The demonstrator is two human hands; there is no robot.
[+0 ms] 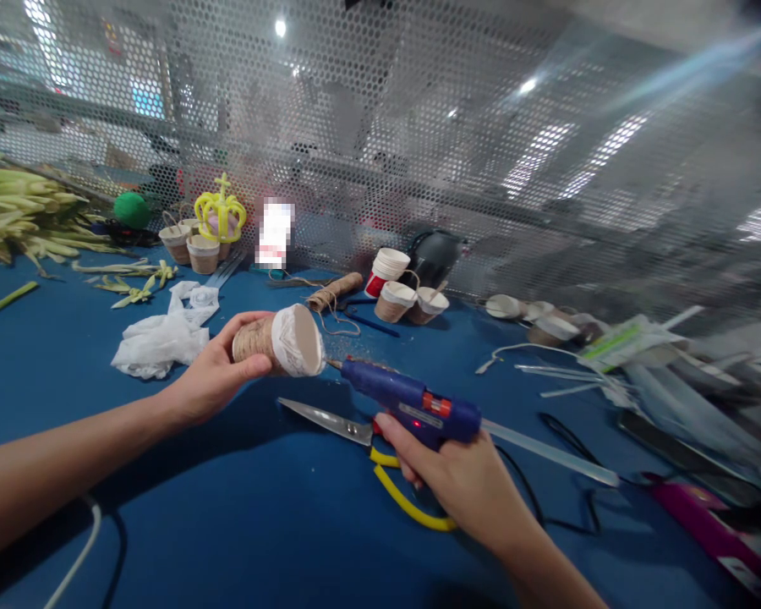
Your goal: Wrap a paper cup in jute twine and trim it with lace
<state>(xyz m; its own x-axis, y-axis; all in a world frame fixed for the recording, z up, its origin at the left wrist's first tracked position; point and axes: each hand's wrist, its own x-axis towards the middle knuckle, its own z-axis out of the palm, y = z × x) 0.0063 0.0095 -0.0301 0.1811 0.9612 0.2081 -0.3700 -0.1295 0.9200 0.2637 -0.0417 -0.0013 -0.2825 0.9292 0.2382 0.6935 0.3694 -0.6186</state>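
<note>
My left hand (219, 368) is closed around a paper cup (254, 342) wrapped in brown twine, with white lace trim (287, 340) near its rim. The cup lies tilted on its side, its flat tan end facing right. In my right hand (457, 474) is a blue hot glue gun (393, 393) with a red light lit and a clear glue stick (551, 452) out of its back. Its nozzle points left and is at the lace edge; whether it touches cannot be made out. Scissors (330, 421) with yellow handles lie under the gun.
White lace ribbon (161, 338) is heaped on the blue table (241, 524). Behind stand twine-wrapped cups (396, 302), a twine roll (335, 292), a yellow crown (221, 211) and a green ball (132, 210). A black cord (526, 486), glue sticks and plastic bags lie right; pale husks (25, 211) left.
</note>
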